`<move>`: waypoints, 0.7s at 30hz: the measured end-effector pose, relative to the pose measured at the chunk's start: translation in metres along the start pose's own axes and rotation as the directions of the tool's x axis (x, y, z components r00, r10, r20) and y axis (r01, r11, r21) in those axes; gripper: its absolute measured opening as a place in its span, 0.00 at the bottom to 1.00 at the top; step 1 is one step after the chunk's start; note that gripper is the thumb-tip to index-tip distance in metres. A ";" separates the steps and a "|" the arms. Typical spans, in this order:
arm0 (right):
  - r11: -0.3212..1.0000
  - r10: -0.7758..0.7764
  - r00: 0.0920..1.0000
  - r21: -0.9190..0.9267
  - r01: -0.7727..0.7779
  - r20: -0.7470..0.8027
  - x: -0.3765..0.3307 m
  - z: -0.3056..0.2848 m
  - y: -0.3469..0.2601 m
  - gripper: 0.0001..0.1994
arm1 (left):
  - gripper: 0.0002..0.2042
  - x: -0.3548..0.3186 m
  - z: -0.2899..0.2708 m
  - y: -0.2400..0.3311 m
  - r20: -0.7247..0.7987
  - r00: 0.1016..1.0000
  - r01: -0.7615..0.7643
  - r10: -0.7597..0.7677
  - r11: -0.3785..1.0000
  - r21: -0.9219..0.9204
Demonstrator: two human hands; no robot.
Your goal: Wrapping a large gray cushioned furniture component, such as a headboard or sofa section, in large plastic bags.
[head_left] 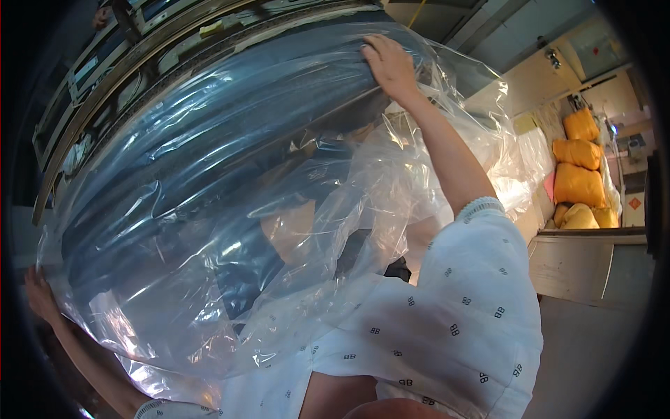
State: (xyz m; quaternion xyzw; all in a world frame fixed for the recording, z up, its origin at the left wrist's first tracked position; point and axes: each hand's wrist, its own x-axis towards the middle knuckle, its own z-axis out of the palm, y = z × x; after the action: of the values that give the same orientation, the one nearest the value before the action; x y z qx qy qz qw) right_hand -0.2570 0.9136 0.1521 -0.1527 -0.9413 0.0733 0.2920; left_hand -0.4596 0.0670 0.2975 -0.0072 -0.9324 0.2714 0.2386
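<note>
A large clear plastic sheet [307,258] spreads in front of me over a long dark blue surface [230,91], wrinkled and shiny with reflections. My right hand [392,66] rests on the sheet near the far right end, its fingers stretched out and slightly bent. At the far left, my left hand [42,295] has its fingers closed at the sheet's edge; it is small and partly dark in the picture. Loose folds of the plastic hang down toward my body and bunch up beneath my right forearm.
A long metal machine frame [84,119] with rails runs along the far left side. To the right, several orange bundles [581,185] are stacked beside a pale cabinet [571,269]. A small yellow object [211,30] lies on the machine.
</note>
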 end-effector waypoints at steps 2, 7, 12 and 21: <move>0.992 -0.020 0.997 0.127 0.029 -0.068 0.008 0.008 0.002 0.22 | 0.19 -0.031 0.004 -0.001 -0.244 0.967 -0.064 0.076 0.996 0.056; 0.998 0.055 0.998 0.008 -0.054 -0.023 0.037 -0.001 0.051 0.28 | 0.26 -0.110 -0.058 0.197 -0.030 0.988 0.081 -0.149 0.682 -0.727; 0.977 -0.035 0.896 0.202 -0.061 0.443 0.077 -0.015 0.221 0.08 | 0.32 -0.105 -0.030 0.233 -0.124 0.991 -0.054 -0.059 0.663 -0.747; 0.955 -0.263 0.921 0.059 0.291 -0.287 0.098 -0.056 0.027 0.19 | 0.40 -0.114 0.009 0.164 0.223 0.925 0.379 -0.306 0.770 -0.513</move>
State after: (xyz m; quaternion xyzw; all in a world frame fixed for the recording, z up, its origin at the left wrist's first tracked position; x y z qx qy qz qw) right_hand -0.2949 0.9737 0.2434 -0.0119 -0.8986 0.0565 0.4349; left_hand -0.3811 0.1861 0.1572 0.1124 -0.9692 -0.0545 0.2122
